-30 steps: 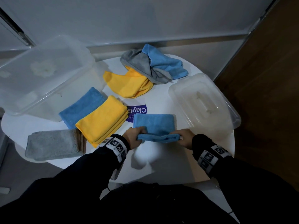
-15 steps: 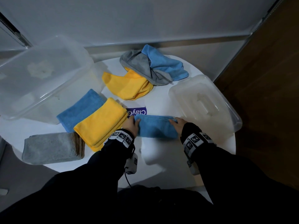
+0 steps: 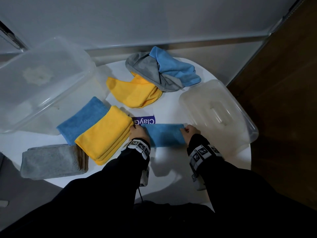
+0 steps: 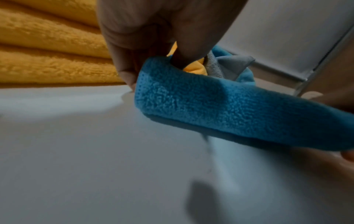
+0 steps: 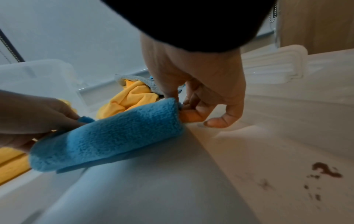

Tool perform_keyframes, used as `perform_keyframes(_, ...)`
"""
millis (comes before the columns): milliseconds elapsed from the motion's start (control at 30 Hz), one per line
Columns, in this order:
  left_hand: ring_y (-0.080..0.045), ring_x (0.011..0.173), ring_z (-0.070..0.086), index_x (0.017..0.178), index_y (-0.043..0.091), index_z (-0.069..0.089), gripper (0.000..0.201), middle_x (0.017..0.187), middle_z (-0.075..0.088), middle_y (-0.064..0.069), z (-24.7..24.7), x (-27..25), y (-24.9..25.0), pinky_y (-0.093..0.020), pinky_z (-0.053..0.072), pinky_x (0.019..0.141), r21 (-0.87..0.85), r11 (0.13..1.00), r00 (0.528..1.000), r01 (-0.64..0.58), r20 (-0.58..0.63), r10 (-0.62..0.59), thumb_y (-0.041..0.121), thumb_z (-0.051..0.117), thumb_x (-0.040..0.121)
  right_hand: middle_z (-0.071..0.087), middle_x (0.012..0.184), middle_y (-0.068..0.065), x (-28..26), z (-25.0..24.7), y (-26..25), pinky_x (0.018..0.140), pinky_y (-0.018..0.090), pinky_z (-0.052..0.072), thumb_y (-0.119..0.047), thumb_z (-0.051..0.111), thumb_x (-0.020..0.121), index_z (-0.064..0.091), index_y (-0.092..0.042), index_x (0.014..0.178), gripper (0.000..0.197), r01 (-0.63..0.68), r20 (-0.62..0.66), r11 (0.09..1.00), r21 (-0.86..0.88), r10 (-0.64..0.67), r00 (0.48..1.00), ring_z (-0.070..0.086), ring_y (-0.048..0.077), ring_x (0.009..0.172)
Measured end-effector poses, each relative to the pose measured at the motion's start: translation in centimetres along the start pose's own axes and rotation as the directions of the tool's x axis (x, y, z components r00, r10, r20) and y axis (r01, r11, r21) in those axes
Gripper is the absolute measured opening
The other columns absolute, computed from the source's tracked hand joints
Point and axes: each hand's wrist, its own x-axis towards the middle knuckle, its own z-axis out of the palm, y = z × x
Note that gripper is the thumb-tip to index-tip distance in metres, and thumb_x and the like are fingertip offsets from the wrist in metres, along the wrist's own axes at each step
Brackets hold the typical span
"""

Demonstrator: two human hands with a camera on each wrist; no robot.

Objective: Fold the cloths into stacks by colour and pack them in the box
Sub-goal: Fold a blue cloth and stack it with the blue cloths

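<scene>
A folded blue cloth [image 3: 164, 134] lies on the white table [image 3: 171, 165] in front of me. My left hand [image 3: 138, 133] pinches its left end [image 4: 153, 78], and my right hand [image 3: 189, 132] pinches its right end [image 5: 172, 109]. To the left lie a folded yellow stack [image 3: 106, 134], a folded blue cloth [image 3: 82, 119] and a folded grey stack [image 3: 51, 162]. Loose yellow [image 3: 135, 93], grey [image 3: 149, 71] and blue [image 3: 175, 69] cloths are heaped at the back. The clear plastic box [image 3: 39, 83] stands at the far left.
The box's clear lid [image 3: 217, 114] lies at the right, close to my right hand. A purple label [image 3: 145, 121] shows on the table behind the blue cloth. The table's rim curves near my forearms, with brown floor [image 3: 283, 100] to the right.
Both hands carried the cloth's near edge away from me over the far part, folding it in half. The hands now sit at its far corners.
</scene>
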Motion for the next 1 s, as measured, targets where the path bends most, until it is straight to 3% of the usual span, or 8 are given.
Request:
perform_keyframes(133, -0.035, 0.129, 0.033, 0.13, 0.005, 0.04, 0.035, 0.137, 0.038, -0.019, 1.0, -0.6, 0.6, -0.044, 0.031, 0.105, -0.019, 0.998, 0.997, 0.058, -0.058, -0.059, 0.016, 0.041, 0.096, 0.05, 0.123, 0.021, -0.3, 1.2, -1.0, 0.093, 0.041, 0.043, -0.032, 0.044, 0.095, 0.05, -0.01, 0.124, 0.037, -0.027, -0.062, 0.994, -0.104, 0.02, 0.998, 0.05, 0.039, 0.112)
perform_keyframes(333, -0.035, 0.113, 0.05, 0.123, 0.001, 0.039, 0.036, 0.126, 0.048, -0.02, 0.7, -1.2, 0.4, -0.04, 0.042, 0.09, -0.273, 0.959, 0.997, -0.078, -0.043, 0.068, 0.027, 0.039, 0.099, 0.039, 0.136, 0.024, -0.8, 1.2, -2.6, 0.098, 0.046, 0.039, -0.033, 0.039, 0.099, 0.026, -0.01, 0.141, 0.05, -0.261, -0.114, 0.963, 0.058, 0.267, 0.957, 0.047, 0.043, 0.119)
perform_keyframes(433, -0.033, 0.104, 0.053, 0.117, 0.002, 0.041, 0.028, 0.119, 0.048, -0.019, -1.1, -1.9, 0.7, -0.035, 0.042, 0.082, -0.442, 0.873, 0.976, -0.204, -0.158, 0.148, 0.021, 0.044, 0.097, 0.046, 0.126, 0.019, -1.2, 0.8, -3.4, 0.086, 0.04, 0.045, -0.019, 0.044, 0.095, 0.038, -0.015, 0.122, 0.028, -0.173, -0.272, 0.936, 0.307, 0.261, 0.926, 0.055, 0.039, 0.105)
perform_keyframes(533, -0.025, 0.075, 0.053, 0.122, 0.01, 0.041, 0.029, 0.112, 0.044, -0.014, -3.6, -2.7, 0.1, -0.025, 0.037, 0.067, -0.557, 0.729, 0.897, -0.398, -0.403, 0.182, 0.014, 0.047, 0.095, 0.05, 0.114, 0.013, -2.3, 0.5, -6.5, 0.076, 0.035, 0.045, -0.014, 0.045, 0.095, 0.043, -0.019, 0.111, 0.018, 0.085, -0.455, 0.922, 0.378, 0.105, 0.884, 0.057, 0.033, 0.095)
perform_keyframes(667, -0.007, 0.055, 0.04, 0.123, 0.021, 0.042, 0.027, 0.11, 0.038, -0.01, -8.0, -1.9, -3.9, -0.026, 0.032, 0.058, -0.537, 0.73, 0.813, -0.423, -0.58, 0.044, 0.017, 0.041, 0.097, 0.046, 0.104, 0.007, -3.4, 1.4, -12.9, 0.083, 0.041, 0.047, -0.009, 0.045, 0.087, 0.05, -0.015, 0.11, 0.025, 0.451, -0.485, 0.785, 0.424, -0.224, 0.845, 0.05, 0.019, 0.086)
perform_keyframes(833, -0.027, 0.072, 0.054, 0.097, 0.014, 0.06, 0.021, 0.114, 0.04, -0.017, -13.2, 0.6, -11.7, -0.029, 0.043, 0.069, -0.503, 0.779, 0.694, -0.375, -0.71, -0.124, 0.007, 0.042, 0.09, 0.048, 0.1, 0.017, -6.3, 6.0, -20.6, 0.081, 0.016, 0.041, -0.002, 0.045, 0.079, 0.065, -0.005, 0.089, 0.022, 0.858, -0.34, 0.484, 0.172, -0.788, 0.513, 0.051, 0.017, 0.087)
perform_keyframes(933, -0.033, 0.061, 0.052, 0.092, 0.017, 0.062, 0.022, 0.12, 0.041, -0.016, -14.8, 1.1, -15.9, -0.039, 0.046, 0.06, -0.345, 0.882, 0.688, -0.32, -0.725, -0.034, 0.005, 0.048, 0.082, 0.047, 0.101, 0.018, -6.9, 9.3, -23.7, 0.069, 0.028, 0.044, 0.001, 0.047, 0.089, 0.066, -0.004, 0.095, 0.021, 0.906, -0.205, 0.402, 0.133, -0.883, 0.422, 0.056, 0.026, 0.076)
perform_keyframes(1000, -0.035, 0.065, 0.055, 0.102, 0.014, 0.06, 0.032, 0.118, 0.042, -0.017, -14.9, 1.5, -18.1, -0.038, 0.045, 0.059, -0.159, 0.941, 0.734, -0.299, -0.668, 0.12, -0.002, 0.054, 0.076, 0.047, 0.104, 0.018, -6.5, 11.1, -24.7, 0.067, 0.026, 0.043, 0.001, 0.045, 0.092, 0.064, -0.003, 0.098, 0.021, 0.916, -0.111, 0.39, 0.095, -0.91, 0.399, 0.056, 0.027, 0.077)
